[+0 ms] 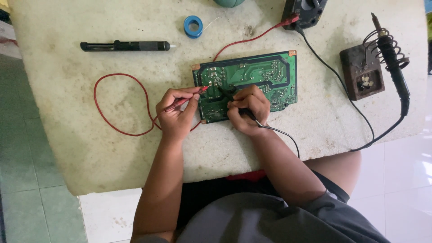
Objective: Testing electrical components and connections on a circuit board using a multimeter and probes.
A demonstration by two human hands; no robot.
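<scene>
Both probes are already down on the green circuit board (252,81) lying on the table (67,135): the left hand (176,114) pinches the red probe (186,100), the right hand (247,111) grips the black probe (229,96), though the exact solder points touched seem too small to tell.

An electronics repair bench: soldering iron (392,54) in its stand, desoldering pump (126,45), multimeter (306,11), circuit board (252,81).
</scene>
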